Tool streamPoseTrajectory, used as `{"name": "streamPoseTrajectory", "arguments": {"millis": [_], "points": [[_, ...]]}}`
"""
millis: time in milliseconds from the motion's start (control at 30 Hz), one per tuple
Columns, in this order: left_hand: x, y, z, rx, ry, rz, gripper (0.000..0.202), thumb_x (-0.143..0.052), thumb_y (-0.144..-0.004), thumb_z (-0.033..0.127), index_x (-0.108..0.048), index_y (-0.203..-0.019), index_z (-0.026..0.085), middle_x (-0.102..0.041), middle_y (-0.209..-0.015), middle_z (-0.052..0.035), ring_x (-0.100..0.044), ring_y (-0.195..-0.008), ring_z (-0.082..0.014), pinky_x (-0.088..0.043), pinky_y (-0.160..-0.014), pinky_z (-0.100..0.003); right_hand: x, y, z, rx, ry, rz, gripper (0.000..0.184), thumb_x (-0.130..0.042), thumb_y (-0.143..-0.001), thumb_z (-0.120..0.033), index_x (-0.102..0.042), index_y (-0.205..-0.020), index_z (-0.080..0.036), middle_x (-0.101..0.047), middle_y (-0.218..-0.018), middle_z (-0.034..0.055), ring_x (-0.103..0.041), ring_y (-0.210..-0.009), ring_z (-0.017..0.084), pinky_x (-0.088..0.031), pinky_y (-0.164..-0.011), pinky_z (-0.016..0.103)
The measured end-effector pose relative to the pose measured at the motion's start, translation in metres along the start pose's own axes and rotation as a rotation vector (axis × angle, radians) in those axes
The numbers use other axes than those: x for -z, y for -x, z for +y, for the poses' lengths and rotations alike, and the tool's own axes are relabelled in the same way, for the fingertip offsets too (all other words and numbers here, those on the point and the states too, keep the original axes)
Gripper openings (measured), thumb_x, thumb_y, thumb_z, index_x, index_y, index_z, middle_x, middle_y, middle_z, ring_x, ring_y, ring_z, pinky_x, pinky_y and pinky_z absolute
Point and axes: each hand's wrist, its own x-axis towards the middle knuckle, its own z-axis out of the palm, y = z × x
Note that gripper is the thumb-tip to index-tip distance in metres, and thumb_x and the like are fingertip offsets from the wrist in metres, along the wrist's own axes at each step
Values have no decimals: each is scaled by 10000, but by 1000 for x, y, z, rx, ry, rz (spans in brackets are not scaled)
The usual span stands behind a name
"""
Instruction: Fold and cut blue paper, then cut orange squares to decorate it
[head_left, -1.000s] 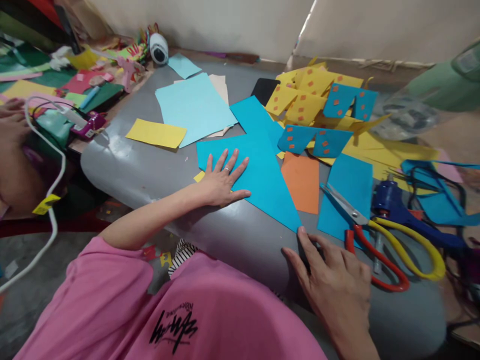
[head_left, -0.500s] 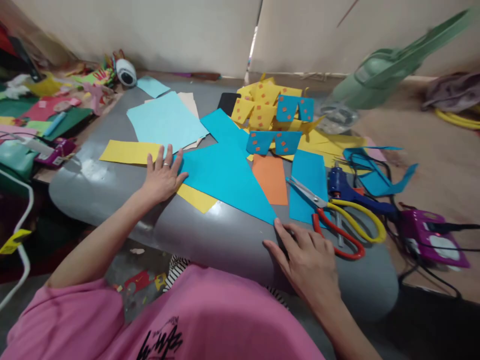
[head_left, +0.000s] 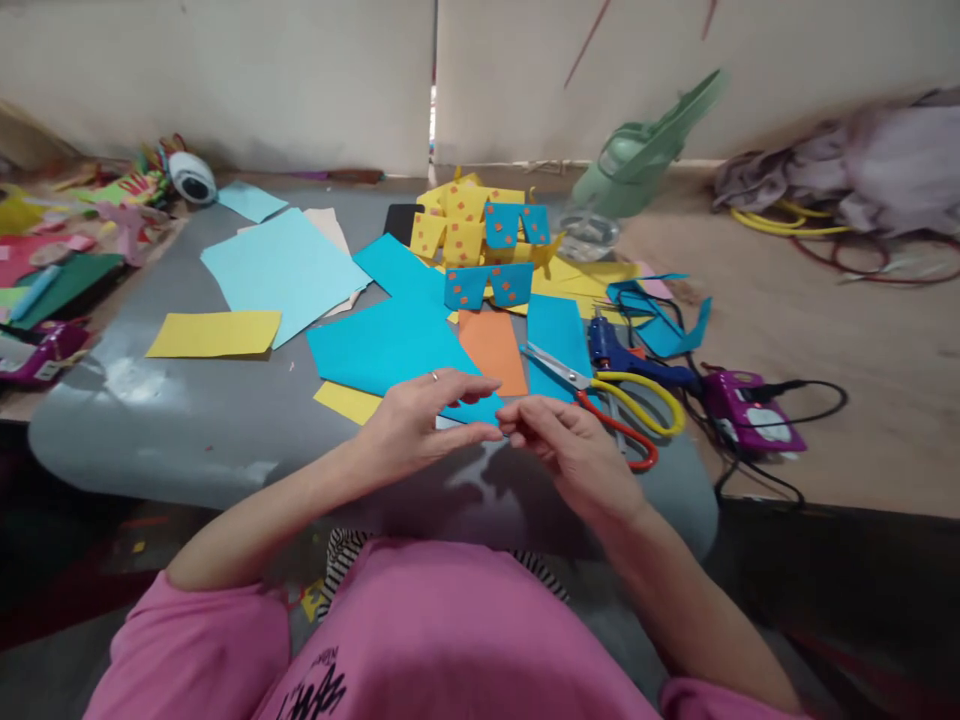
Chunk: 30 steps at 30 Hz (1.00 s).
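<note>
A large teal-blue paper sheet (head_left: pixel 390 345) lies on the grey table (head_left: pixel 187 430), with its near corner lifted at the table's front. My left hand (head_left: pixel 416 425), a ring on one finger, pinches that corner between thumb and fingers. My right hand (head_left: pixel 574 450) meets it from the right, its fingertips closed on the same corner. A yellow sheet (head_left: pixel 345 400) pokes out from under the blue one. An orange sheet (head_left: pixel 493 350) and another blue piece (head_left: pixel 555 335) lie just beyond my hands.
Scissors (head_left: pixel 611 400) with red and yellow handles and a blue glue gun (head_left: pixel 619 350) lie right of the papers, and a purple device (head_left: pixel 754 420) with cables lies farther right. Dotted yellow and blue cut-outs (head_left: pixel 476 235) pile up behind. Light blue (head_left: pixel 285 265) and yellow (head_left: pixel 214 333) sheets lie left. A green fan (head_left: pixel 637 150) stands behind.
My left hand left the flat sheet and came to its near corner. My right hand rose from the table edge to meet it. The view swung right.
</note>
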Motion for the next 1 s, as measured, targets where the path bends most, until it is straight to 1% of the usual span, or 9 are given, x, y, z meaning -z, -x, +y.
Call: {"name": "streamPoseTrajectory", "arguments": {"millis": [267,400,500,567,633,733,833,933,1000], "points": [[-12,-7,-9,-48,-85,127,291,-496,-1019,380,-710,-964,191,-783,-968,-56,-715,-891,-148,-518,-762,-243,-9,-6,8,59,-63,-80,389,-657,-862,-603,-800,-938,-249,-737,-930,46,-625,-780,153,-479,-649,271],[13,-13,-38,105,-76,108,366,-411,-1041,367,-677,-860,192,-755,-825,-28,-684,-755,-132,-481,-690,-240,2,-12,3,129,322,-203,365,-665,-871,-568,-784,-902,-225,-737,-841,46,-625,-732,168,-466,-648,296],[39,-6,-60,241,-221,237,320,-540,-980,444,-661,-822,194,-723,-757,-22,-647,-693,-145,-458,-666,-259,16,-21,1,327,699,-78,297,-685,-881,-484,-714,-758,-215,-703,-746,28,-598,-673,166,-429,-631,304],[47,3,-68,275,-307,148,335,-620,-919,520,-681,-901,191,-748,-865,-52,-670,-781,-179,-477,-689,-276,23,-27,4,453,922,-30,383,-599,-946,-467,-643,-667,-209,-662,-679,24,-576,-636,163,-405,-627,310],[44,11,-71,217,-407,-23,493,-705,-841,560,-663,-1164,190,-741,-1141,-105,-670,-1033,-255,-509,-826,-336,25,-32,10,549,1102,-67,420,-525,-990,-480,-631,-687,-208,-669,-718,43,-603,-688,183,-415,-660,318],[26,16,-73,88,-556,-185,663,-731,-817,565,-582,-1344,191,-652,-1357,-145,-580,-1250,-311,-449,-1025,-429,16,-39,22,679,1311,-125,385,-587,-944,-547,-682,-1023,-182,-727,-1022,117,-646,-938,258,-452,-786,353],[12,13,-73,-3,-700,-200,375,-596,-953,444,-653,-1203,170,-723,-1188,-145,-658,-1073,-278,-469,-928,-406,5,-45,32,776,1527,-90,481,-622,-936,-497,-620,-1245,-129,-733,-1085,156,-634,-967,288,-428,-801,374],[10,6,-71,-151,-831,-204,283,-415,-1016,205,-679,-925,164,-739,-893,-106,-667,-813,-220,-457,-795,-360,3,-50,33,875,1716,-38,228,-525,-1003,-286,-703,-1041,-150,-736,-837,97,-613,-791,243,-359,-722,358],[15,1,-68,-219,-863,-159,331,-368,-1006,138,-666,-866,174,-722,-822,-86,-652,-772,-199,-445,-779,-339,6,-53,24,923,1775,-32,293,-461,-1017,-201,-710,-864,-174,-694,-704,65,-583,-709,213,-325,-695,358]]}}
